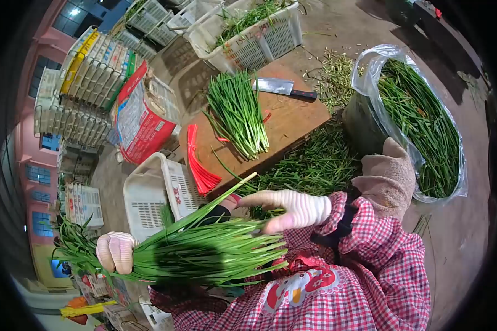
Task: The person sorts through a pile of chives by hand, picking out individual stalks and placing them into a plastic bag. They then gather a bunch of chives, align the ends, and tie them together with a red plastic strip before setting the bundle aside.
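My left hand point(116, 252), in a striped glove, is wrapped round a big bunch of garlic chives point(204, 256) near its leafy end. The pale stalk ends point to the right, across my lap. Above those ends is my right hand point(295, 209), gloved too, with thumb and fingers apart and nothing held. One chive clump sticks up from the bunch toward the board. On the wooden board point(298, 118) lies another bundle of chives point(237, 113) over a red tie. Beside it rest a cleaver point(276, 86) with a dark handle and a bunch of red ties point(200, 165).
At the right stands a plastic-lined bag point(419, 127) full of green leaves. Loose trimmings point(315, 165) cover the floor below the board. White crates point(248, 41) stand behind it, another crate point(149, 193) at its left. A red sack point(143, 118) leans near stacked crates point(88, 71).
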`<state>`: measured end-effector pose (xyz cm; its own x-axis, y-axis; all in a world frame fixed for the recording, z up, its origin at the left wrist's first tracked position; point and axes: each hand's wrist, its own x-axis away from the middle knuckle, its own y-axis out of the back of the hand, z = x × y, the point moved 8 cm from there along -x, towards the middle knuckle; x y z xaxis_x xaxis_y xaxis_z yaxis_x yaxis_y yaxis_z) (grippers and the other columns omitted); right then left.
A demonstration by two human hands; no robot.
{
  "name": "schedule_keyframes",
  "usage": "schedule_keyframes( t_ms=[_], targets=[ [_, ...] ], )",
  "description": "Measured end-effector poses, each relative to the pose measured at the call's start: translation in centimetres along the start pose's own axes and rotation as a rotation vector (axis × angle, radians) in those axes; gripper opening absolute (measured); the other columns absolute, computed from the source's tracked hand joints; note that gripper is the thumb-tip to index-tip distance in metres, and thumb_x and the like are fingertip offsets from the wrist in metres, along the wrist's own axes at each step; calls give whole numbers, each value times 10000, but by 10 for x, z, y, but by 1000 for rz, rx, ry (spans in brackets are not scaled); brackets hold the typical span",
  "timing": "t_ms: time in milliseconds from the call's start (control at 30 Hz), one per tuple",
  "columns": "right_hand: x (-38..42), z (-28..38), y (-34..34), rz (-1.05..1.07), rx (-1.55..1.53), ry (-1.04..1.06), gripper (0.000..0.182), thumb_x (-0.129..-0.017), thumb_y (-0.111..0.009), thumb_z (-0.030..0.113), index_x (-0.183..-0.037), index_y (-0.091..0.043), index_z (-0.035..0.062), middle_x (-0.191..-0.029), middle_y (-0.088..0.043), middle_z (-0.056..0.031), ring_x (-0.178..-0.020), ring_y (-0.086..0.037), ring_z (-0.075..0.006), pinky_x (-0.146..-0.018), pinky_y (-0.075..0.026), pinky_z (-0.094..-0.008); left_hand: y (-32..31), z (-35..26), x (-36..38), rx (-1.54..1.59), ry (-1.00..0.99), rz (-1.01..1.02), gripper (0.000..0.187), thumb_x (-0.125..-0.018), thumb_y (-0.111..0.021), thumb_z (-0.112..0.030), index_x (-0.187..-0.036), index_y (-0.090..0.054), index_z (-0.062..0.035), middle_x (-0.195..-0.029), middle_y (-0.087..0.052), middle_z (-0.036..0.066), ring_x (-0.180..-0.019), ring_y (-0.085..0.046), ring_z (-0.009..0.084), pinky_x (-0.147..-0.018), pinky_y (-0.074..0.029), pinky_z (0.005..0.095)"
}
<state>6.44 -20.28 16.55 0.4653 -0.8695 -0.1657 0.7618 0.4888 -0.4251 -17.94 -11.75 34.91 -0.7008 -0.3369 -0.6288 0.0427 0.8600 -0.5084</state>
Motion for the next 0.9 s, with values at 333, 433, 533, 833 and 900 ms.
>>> schedule_keyframes(
  t_ms=[333,433,533,833,900],
  targets=[
    [14,-9,-3,-81,484,38,309,-912,-612,312,-1052,-611,37,-865,-651,-168,-799,-648,-298,-737,-501,-371,-26,4,-18,53,121,561,141,-807,-524,5,-671,-557,17,-620,-584,150,-515,-586,260,-508,-552,423],
    [29,-36,11,-55,451,-98,310,-928,-578,335,-1015,-611,40,-821,-647,-163,-766,-639,-320,-697,-496,-381,-38,17,-35,-22,148,524,147,-776,-520,42,-634,-557,40,-611,-582,167,-510,-600,272,-479,-556,433],
    [49,-55,29,-84,450,-188,326,-935,-557,351,-1000,-629,40,-823,-649,-160,-777,-641,-281,-711,-498,-364,-45,22,-40,-3,141,541,166,-770,-512,66,-608,-551,55,-573,-565,179,-478,-592,279,-438,-540,433],
    [94,-74,88,-212,1080,-541,458,-846,-627,367,-1188,-586,64,-973,-646,-199,-957,-632,-347,-838,-498,-433,-53,-7,-21,-18,-106,205,261,-817,-471,17,-557,-499,11,-508,-542,160,-409,-562,258,-355,-482,392],
    [78,-45,78,-302,813,-148,697,-822,-681,393,-1363,-423,35,-1239,-565,-211,-1155,-545,-364,-970,-445,-409,-57,-2,-24,-5,-151,210,266,-823,-466,-1,-559,-495,1,-520,-551,156,-404,-557,251,-351,-477,381]
  ],
)
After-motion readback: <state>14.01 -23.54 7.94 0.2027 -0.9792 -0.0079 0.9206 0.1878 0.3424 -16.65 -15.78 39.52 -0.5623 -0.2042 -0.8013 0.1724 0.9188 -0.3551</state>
